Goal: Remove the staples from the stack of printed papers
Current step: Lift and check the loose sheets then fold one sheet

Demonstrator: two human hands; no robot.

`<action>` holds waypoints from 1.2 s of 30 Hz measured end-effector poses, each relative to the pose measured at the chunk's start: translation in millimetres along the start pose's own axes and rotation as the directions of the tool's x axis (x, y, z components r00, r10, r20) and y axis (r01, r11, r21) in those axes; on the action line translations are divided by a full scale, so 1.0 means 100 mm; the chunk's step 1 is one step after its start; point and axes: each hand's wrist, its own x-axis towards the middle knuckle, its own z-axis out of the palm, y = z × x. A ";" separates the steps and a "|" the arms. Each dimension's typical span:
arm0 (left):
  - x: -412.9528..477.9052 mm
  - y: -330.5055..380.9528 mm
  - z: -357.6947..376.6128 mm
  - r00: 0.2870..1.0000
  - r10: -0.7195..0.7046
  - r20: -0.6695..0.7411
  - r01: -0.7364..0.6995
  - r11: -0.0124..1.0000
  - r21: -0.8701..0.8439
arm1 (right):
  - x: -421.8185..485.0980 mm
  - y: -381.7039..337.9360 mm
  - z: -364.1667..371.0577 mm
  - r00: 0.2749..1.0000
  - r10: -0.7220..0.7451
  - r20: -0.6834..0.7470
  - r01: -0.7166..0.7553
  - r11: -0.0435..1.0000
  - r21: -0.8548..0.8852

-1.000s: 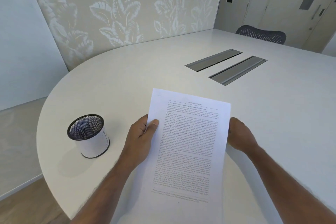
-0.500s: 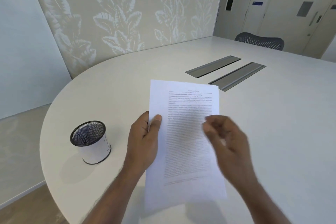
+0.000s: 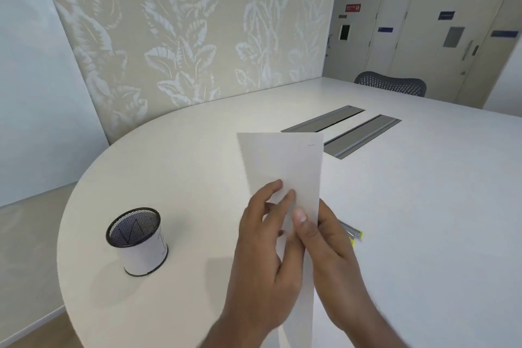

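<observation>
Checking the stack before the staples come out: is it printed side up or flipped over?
Flipped over: the papers show a blank side, with a small mark near the top right corner; both hands hold them.

Two bare forearms in view, no sleeves visible. Left hand and right hand: nothing worn on fingers or wrists. Short, unpainted thumbnail on right hand.
</observation>
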 end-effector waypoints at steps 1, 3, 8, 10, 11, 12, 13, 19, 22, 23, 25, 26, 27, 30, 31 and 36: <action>-0.03 0.01 0.01 1.000 0.018 0.025 -0.020 0.998 0.056 | -0.01 -0.01 -0.01 1.000 0.011 -0.011 -0.011 0.999 0.035; -0.06 0.03 0.02 0.997 0.054 0.055 -0.063 0.981 0.185 | -0.01 -0.01 -0.05 0.998 0.042 -0.045 -0.038 0.995 0.094; -0.10 0.07 0.07 0.992 0.102 0.069 -0.118 0.941 0.316 | 0.01 0.04 -0.17 0.991 0.079 -0.108 -0.065 0.991 0.120; -0.10 0.07 0.07 0.992 0.103 0.069 -0.120 0.938 0.325 | 0.01 0.05 -0.20 0.990 0.107 -0.095 -0.093 0.985 0.147; -0.10 0.06 0.07 0.992 0.104 0.069 -0.121 0.938 0.325 | 0.02 0.05 -0.21 0.988 0.127 -0.083 -0.112 0.979 0.168; -0.10 0.06 0.08 0.992 0.104 0.068 -0.121 0.937 0.326 | 0.02 0.06 -0.22 0.986 0.151 -0.070 -0.135 0.971 0.195; -0.10 0.06 0.08 0.992 0.104 0.064 -0.120 0.938 0.326 | 0.02 0.06 -0.23 0.983 0.176 -0.055 -0.160 0.961 0.225; -0.10 0.06 0.11 0.989 0.142 0.039 -0.146 0.913 0.380 | 0.05 0.09 -0.27 0.972 0.233 0.017 -0.225 0.918 0.326; -0.09 0.05 0.12 0.990 0.141 0.025 -0.140 0.909 0.393 | 0.06 0.08 -0.28 0.977 0.205 0.050 -0.209 0.909 0.360; -0.08 0.04 0.12 0.990 0.138 0.018 -0.134 0.909 0.395 | 0.06 0.06 -0.27 0.979 0.191 0.075 -0.205 0.899 0.387; -0.07 0.03 0.12 0.993 0.121 -0.010 -0.107 0.914 0.390 | 0.04 0.04 -0.24 0.976 0.154 0.155 -0.208 0.876 0.436; -0.06 0.03 0.11 0.994 0.107 -0.031 -0.087 0.922 0.378 | 0.04 0.03 -0.22 0.972 0.126 0.196 -0.203 0.872 0.445; -0.05 0.03 0.10 0.994 0.094 -0.055 -0.068 0.930 0.360 | 0.03 0.02 -0.19 0.968 0.095 0.232 -0.193 0.873 0.447; -0.06 0.02 0.10 0.992 0.073 -0.101 -0.045 0.966 0.256 | 0.04 -0.01 -0.11 0.953 0.042 0.300 -0.188 0.859 0.477; -0.06 0.02 0.10 0.992 0.071 -0.107 -0.046 0.976 0.215 | 0.06 -0.01 -0.09 0.948 0.030 0.316 -0.191 0.849 0.493; 0.05 -0.06 0.04 0.980 0.053 -0.193 -0.038 0.996 0.082 | 0.09 0.07 -0.04 0.927 -0.007 0.375 -0.166 0.888 0.429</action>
